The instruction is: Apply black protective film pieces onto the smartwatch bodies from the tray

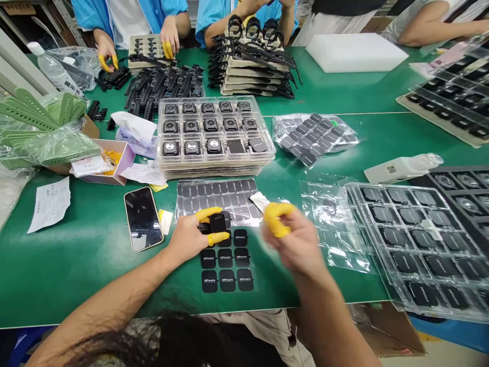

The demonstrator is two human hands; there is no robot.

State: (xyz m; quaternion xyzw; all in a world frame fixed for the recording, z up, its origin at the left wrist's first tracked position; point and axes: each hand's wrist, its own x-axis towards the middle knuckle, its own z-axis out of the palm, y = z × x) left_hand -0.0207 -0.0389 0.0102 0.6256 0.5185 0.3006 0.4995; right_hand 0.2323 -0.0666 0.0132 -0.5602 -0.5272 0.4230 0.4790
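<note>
Left hand [187,239] pinches a black watch body [218,223] over a sheet of black pads [227,265]

Yellow finger cots [209,214] clench the body at its sides. The blurred right hand [296,242] is curled just beside a white paper strip [260,202]; whether it grasps anything cannot be told. Stacked clear trays [217,163] of watch bodies stand beyond the sheet.

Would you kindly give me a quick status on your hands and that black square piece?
Left hand: yellow-capped fingers pinching black square piece, above black printed pads. Right hand: raised, blurred, grip unclear.
</note>
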